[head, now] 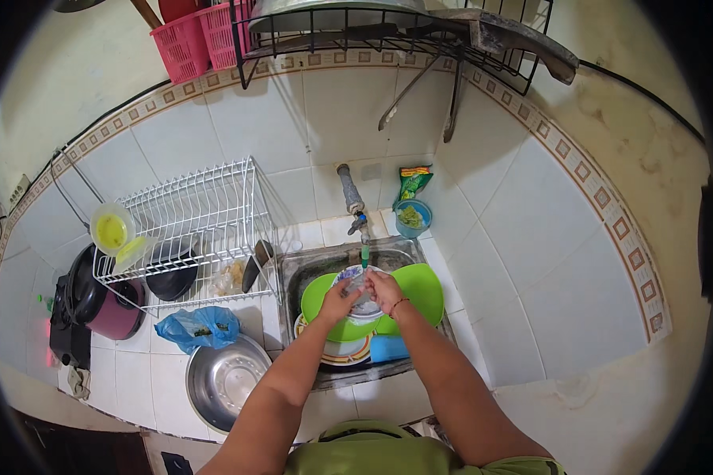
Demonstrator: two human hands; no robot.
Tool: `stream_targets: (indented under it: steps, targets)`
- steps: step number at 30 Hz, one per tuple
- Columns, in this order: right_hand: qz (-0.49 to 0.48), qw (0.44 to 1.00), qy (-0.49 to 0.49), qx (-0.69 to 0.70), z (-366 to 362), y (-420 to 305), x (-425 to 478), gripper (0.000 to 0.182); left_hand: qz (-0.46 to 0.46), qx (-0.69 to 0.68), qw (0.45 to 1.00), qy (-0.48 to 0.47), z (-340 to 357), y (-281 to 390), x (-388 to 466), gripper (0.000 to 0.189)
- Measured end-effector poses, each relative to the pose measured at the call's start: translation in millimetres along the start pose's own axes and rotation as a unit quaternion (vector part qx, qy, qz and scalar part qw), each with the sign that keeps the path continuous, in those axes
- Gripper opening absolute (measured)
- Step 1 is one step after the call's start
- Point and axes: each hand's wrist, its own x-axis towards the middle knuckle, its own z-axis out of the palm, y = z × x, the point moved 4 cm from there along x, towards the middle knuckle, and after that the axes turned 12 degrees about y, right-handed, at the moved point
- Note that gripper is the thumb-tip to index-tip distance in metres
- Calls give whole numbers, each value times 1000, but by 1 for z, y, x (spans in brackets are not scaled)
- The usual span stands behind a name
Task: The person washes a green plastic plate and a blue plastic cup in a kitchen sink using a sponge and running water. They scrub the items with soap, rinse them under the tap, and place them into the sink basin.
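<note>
My left hand [336, 304] and my right hand [384, 292] meet over the sink, just below the tap [359, 223]. Between their fingertips is a small clear object [354, 287], too indistinct to tell if it is glass or plastic. Right beneath them sits a white bowl [346, 274] with a blue floral rim. Two green plates or basins [422, 291] flank and underlie the bowl. Lower in the metal sink [291, 261] lie a striped white plate [340, 352] and a blue plastic cup [389, 348], partly hidden by my right forearm.
A blue tub [420, 228] with a green scourer or soap stands at the sink's back right corner, by a green packet [415, 180]. To the left are a white wire dish rack [196, 219], a rice cooker [116, 309], a steel basin [205, 389] and a blue plastic bag [184, 329]. A black wire shelf [356, 38] overhangs.
</note>
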Motion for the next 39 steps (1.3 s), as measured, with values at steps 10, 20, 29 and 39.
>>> stream_targets:
  steps: [10, 20, 29, 39]
  targets:
    - [-104, 975, 34, -192, 9, -18, -6, 21, -317, -257, 913, 14, 12, -12, -14, 51]
    - [-51, 993, 99, -24, -1, 3, 9, 28, -131, -165, 969, 132, 14, 13, -15, 45]
    - [-119, 990, 77, 1, 3, 18, -1, 24, 238, 126, 962, 50, 28, 34, -35, 46]
    - [-160, 977, -72, -121, -11, -23, 0, 25, -271, -135, 951, -71, 29, 1, 10, 58]
